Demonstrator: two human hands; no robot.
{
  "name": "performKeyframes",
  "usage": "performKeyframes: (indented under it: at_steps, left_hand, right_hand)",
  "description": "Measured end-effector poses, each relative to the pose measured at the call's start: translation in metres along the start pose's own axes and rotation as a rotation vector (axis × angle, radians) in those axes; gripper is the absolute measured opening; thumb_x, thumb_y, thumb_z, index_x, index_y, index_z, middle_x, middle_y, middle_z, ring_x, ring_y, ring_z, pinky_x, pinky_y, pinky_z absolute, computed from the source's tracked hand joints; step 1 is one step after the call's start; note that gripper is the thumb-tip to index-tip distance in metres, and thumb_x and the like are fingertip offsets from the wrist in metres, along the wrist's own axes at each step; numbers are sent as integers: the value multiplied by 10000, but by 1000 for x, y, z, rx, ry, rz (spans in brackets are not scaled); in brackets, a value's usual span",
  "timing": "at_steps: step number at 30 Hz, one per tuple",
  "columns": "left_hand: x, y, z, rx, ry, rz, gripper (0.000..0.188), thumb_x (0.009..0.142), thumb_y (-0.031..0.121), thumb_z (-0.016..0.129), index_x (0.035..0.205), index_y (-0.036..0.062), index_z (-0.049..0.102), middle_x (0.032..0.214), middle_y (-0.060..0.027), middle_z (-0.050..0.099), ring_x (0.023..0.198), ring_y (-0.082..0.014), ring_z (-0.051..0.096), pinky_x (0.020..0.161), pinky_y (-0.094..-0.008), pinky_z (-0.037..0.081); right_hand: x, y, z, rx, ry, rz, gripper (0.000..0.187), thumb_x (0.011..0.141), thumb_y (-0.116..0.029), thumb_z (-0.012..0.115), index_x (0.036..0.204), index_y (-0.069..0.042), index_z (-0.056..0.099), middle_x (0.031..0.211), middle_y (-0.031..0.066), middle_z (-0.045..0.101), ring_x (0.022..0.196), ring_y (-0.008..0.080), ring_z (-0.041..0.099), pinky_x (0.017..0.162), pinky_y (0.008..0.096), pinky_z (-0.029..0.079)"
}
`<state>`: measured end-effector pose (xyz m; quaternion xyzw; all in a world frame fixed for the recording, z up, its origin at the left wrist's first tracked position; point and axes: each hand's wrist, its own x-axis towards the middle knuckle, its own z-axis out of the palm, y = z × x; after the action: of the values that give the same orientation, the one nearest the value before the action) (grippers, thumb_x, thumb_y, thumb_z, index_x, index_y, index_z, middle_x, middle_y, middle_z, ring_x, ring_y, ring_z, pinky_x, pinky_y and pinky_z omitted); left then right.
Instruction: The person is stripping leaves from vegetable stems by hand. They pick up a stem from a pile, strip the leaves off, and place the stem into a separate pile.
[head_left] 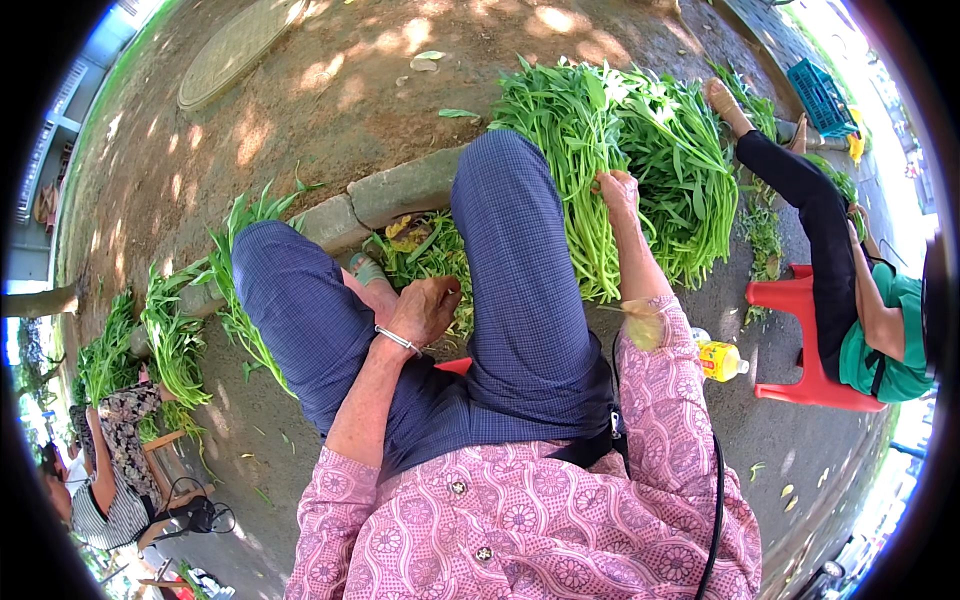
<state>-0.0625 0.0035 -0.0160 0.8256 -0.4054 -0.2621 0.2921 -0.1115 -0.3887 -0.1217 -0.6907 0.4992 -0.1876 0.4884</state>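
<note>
A big heap of water spinach [690,180], with long pale stems and narrow leaves, lies beyond my right knee across the kerb. My right hand [617,190] is on the heap's left part, its fingers closed on stems there. Between my knees, my left hand [425,308] hangs with its fingers curled; whatever they may hold is hidden. Below and beyond that hand is a litter of cut leaves and stems [430,255], with a few yellowed leaves. More bunches of greens [245,290] lean past my left knee.
A stone kerb [395,187] runs before my feet. A yellow-labelled bottle [722,361] lies by my right elbow. At right, a person in green sits on a red stool [800,300] near a teal crate [818,97]. Another person sits at far left beside greens [172,335].
</note>
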Motion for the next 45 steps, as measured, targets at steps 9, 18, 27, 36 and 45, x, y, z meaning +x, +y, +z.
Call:
performKeyframes:
  at_steps: [9, 18, 27, 36, 45]
  left_hand:
    - [0, 1, 1, 24, -18, -6, 178, 895, 89, 555, 1001, -20, 649, 833, -175, 686, 761, -290, 675, 663, -362, 514]
    - [-5, 8, -2, 25, 1, -76, 182, 889, 116, 570, 994, -12, 648, 816, -178, 681, 753, -296, 675, 660, -374, 513]
    - [3, 12, -10, -143, 463, 60, 186, 867, 83, 581, 1019, -10, 634, 815, -163, 668, 685, -250, 665, 627, -330, 499]
    - [3, 4, -48, -708, 709, -52, 203, 951, 145, 545, 1064, 5, 642, 832, -26, 652, 717, -92, 633, 633, -220, 494]
    - [1, -6, -65, -1432, 410, 101, 276, 974, 251, 510, 1113, 31, 603, 919, -21, 626, 824, -133, 595, 705, -276, 478]
  right_hand:
    - [10, -2, 10, -123, 34, 77, 219, 706, -211, 669, 776, -5, 694, 673, 56, 639, 596, 157, 557, 575, 301, 434]
    - [-13, -93, -27, 486, -133, -184, 187, 818, -179, 684, 886, -5, 692, 762, 69, 671, 633, 144, 591, 586, 263, 455]
    - [-81, -247, -22, 446, -464, -561, 294, 924, -252, 585, 1036, 11, 656, 722, 23, 568, 624, 102, 529, 587, 240, 416]
    - [-187, -248, 63, 250, -967, -377, 309, 944, -281, 534, 1025, 2, 627, 685, 22, 596, 546, 92, 553, 524, 237, 450]
    - [-246, -186, 99, 333, -1083, -306, 242, 954, -169, 513, 816, 16, 587, 666, 19, 590, 544, 67, 529, 480, 219, 442]
